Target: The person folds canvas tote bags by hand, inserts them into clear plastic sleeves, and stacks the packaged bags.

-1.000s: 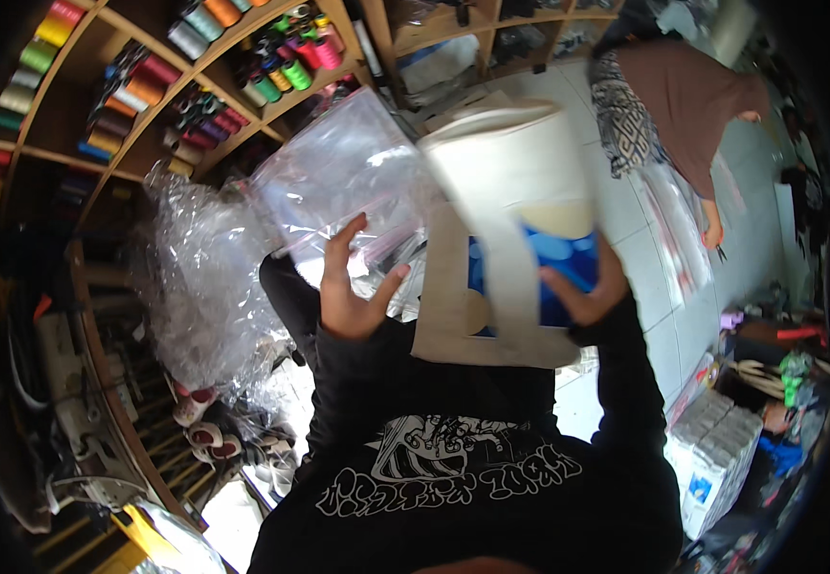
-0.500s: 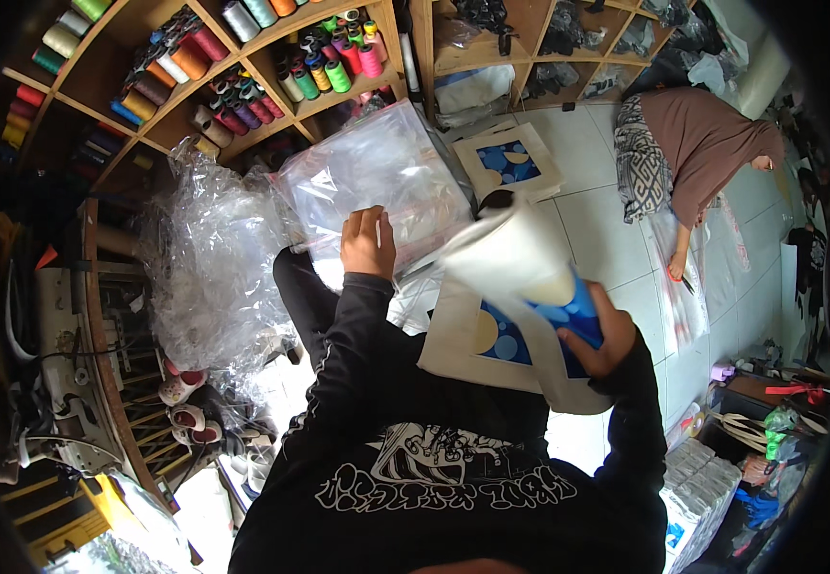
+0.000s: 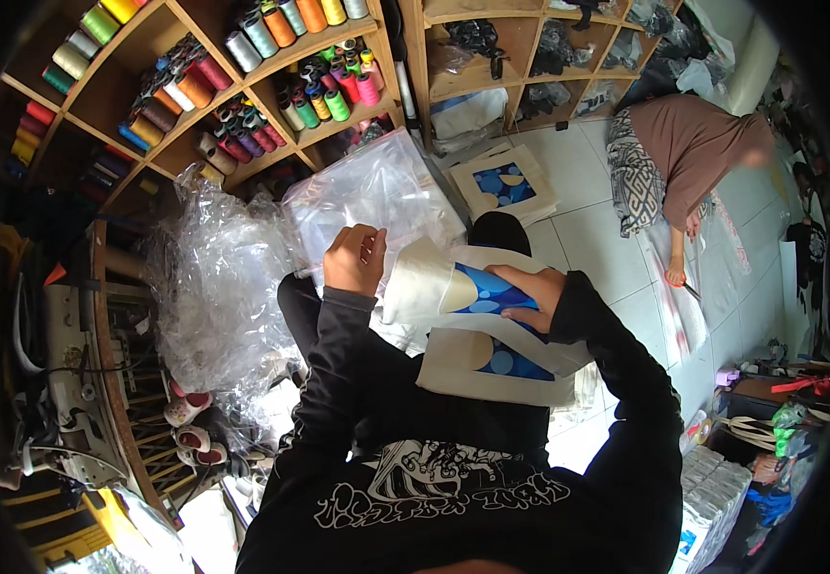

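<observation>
My right hand [image 3: 533, 293] grips a cream cloth panel [image 3: 419, 283] printed with blue round shapes; the panel curls over at its left end. Beneath it, across my lap, lies another cream printed panel [image 3: 446, 368] with a similar blue picture. My left hand [image 3: 355, 259] is raised just left of the held panel, its fingers curled in and nothing visible in them. Behind that hand rests a stack of clear plastic bags [image 3: 376, 187]. More printed cloth panels [image 3: 539, 206] are piled on the floor beyond my knee.
Crumpled clear plastic [image 3: 219, 287] heaps up at my left, beside a sewing machine [image 3: 70, 383]. Shelves of thread spools [image 3: 271, 29] stand at the back. To the right, another person [image 3: 687, 158] bends over plastic sheets, holding orange-handled scissors [image 3: 680, 280]. A wrapped white stack [image 3: 716, 493] stands at lower right.
My right hand has moved left and away from me with the held panel, which now lies lower and flatter. My left hand has lifted slightly off the plastic bags, its fingers now curled.
</observation>
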A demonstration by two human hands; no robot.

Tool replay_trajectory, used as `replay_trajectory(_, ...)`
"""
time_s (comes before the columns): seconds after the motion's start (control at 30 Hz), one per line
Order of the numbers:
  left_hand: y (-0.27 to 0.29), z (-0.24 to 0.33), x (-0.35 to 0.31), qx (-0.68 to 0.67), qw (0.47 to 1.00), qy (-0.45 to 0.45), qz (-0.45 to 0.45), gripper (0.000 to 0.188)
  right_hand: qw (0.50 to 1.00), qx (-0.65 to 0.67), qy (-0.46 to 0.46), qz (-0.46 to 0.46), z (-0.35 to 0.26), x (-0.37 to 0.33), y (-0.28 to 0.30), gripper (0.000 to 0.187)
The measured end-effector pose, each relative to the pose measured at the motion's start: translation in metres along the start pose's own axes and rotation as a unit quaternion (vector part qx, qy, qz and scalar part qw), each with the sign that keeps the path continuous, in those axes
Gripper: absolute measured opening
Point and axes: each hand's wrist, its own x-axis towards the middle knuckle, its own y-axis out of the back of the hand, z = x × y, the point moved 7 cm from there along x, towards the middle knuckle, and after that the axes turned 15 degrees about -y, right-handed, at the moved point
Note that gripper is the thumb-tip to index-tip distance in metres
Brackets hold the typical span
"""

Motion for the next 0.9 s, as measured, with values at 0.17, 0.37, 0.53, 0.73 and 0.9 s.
replay_trajectory(0.17,0.001,-0.015,0.004,0.013,0.999,0.042,-0.011,0.013,0.994,-0.042,0.037,-0.096,-0.027,-0.014,0.011,0.046)
replay_trajectory(0.37,0.006,-0.002,0.013,-0.008,0.999,0.039,-0.030,0.015,0.995,-0.050,0.038,-0.076,-0.024,-0.008,0.010,0.045)
replay_trajectory(0.53,0.016,0.005,0.014,-0.006,0.997,0.042,-0.068,0.014,0.998,-0.038,0.044,-0.033,-0.011,0.002,0.019,0.055)
replay_trajectory(0.73,0.018,0.009,0.014,-0.002,0.993,-0.023,-0.117,0.011,0.996,-0.010,-0.022,0.090,-0.011,0.003,0.028,0.055)
replay_trajectory(0.9,0.024,0.017,0.024,0.032,0.998,-0.010,-0.051,0.010,0.988,-0.083,-0.026,0.129,-0.024,0.007,0.017,0.051)
